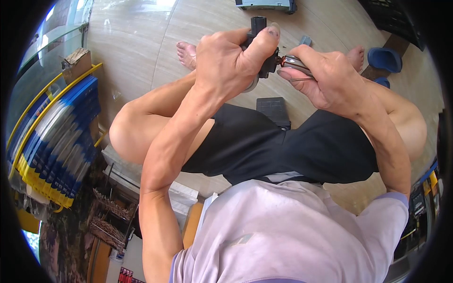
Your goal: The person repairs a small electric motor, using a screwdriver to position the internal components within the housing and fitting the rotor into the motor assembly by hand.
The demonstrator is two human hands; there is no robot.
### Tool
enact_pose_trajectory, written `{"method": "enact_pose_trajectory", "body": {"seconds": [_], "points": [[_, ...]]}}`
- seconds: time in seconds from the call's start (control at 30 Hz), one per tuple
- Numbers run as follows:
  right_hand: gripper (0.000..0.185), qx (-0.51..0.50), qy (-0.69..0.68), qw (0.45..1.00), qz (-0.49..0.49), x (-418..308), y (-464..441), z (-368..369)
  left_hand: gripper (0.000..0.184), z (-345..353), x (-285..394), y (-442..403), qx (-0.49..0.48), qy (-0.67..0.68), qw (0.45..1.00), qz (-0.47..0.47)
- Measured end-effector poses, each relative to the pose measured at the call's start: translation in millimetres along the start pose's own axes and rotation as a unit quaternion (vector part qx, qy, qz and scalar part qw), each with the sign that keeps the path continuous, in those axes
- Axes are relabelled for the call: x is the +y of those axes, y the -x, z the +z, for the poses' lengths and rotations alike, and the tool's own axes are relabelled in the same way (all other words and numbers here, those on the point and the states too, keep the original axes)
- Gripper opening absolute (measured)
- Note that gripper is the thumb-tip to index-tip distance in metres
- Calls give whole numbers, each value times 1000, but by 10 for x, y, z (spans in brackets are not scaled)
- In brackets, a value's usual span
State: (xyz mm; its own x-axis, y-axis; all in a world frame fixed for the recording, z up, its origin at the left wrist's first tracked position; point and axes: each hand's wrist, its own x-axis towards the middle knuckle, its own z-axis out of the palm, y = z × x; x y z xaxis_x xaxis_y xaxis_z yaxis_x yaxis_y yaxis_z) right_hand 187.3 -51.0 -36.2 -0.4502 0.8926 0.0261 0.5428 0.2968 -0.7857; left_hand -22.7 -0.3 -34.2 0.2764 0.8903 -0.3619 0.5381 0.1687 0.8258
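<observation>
My left hand (226, 63) is wrapped round a black plastic device (258, 23), thumb along its upper side. The device has a square, socket-like end pointing away from me, and my palm hides much of its body. My right hand (325, 78) pinches a shiny metal piece (298, 65) between thumb and fingers. A coppery-red end on this piece meets or nearly touches the right side of the black device; I cannot tell which. A thin metal part (302, 79) shows by the fingertips of my right hand. Both hands are raised above my lap.
A black case (272, 111) lies on the tiled floor between my legs. A small grey-blue block (306, 40) rests beyond my hands, with a grey box-like unit (265, 4) farther off. Blue plastic items (384, 60) are at the right. Blue-and-yellow packets (61, 137) hang on a yellow rack at left.
</observation>
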Motion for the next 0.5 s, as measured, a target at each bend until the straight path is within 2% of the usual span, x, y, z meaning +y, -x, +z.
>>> {"method": "enact_pose_trajectory", "body": {"seconds": [0.27, 0.37, 0.5], "points": [[32, -21, -43, 998, 37, -82, -14, -20, 62, -38, -24, -37, -19, -37, 999, 21], [31, -25, -37, 998, 53, -87, -28, -39, 63, -60, 8, -89, -26, 23, 999, -20], [27, -8, 52, 999, 7, -182, -19, -165, 64, -137, 18, -138, -42, 42, 998, -30]]}}
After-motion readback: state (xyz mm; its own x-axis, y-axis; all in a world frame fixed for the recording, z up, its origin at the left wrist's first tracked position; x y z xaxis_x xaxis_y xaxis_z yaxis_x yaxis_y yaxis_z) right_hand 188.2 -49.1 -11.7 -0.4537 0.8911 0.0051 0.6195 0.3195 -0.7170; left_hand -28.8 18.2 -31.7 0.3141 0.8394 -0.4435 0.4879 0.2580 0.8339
